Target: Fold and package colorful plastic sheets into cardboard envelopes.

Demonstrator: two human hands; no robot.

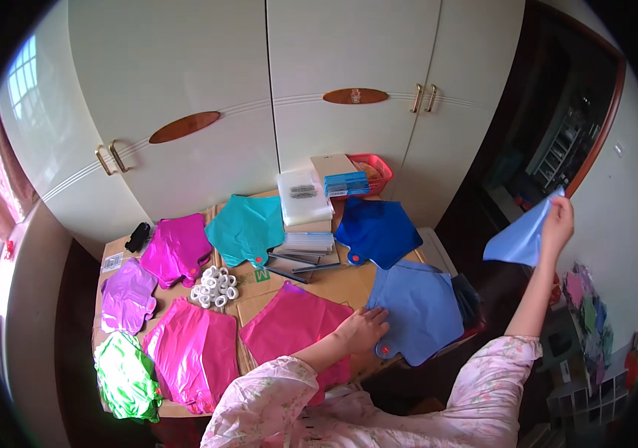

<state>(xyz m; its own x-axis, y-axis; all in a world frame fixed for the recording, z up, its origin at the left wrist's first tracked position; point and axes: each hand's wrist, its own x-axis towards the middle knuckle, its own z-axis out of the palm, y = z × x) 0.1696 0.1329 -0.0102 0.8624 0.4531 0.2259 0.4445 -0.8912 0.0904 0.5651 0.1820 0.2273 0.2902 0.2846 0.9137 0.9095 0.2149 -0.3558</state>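
Observation:
My right hand (558, 218) is raised off to the right, its fingers closed on a light blue flat foil balloon (517, 237) that hangs below and left of it. Low over the table, my left hand (364, 330) lies palm down with fingers stretched, between a pink foil balloon (289, 321) and a stack of periwinkle foil balloons (420, 310). Its fingertips touch the periwinkle stack's left edge. A red dot marks the tab at that stack's lower end.
Around them on the cardboard-covered table (240, 299) lie teal (244, 231), dark blue (379, 231), magenta (177, 246), purple (126, 295), hot pink (196, 351) and green (128, 377) foil pieces. White rings (214, 287), thin packets (304, 250) and a red basket (380, 173) stand among them.

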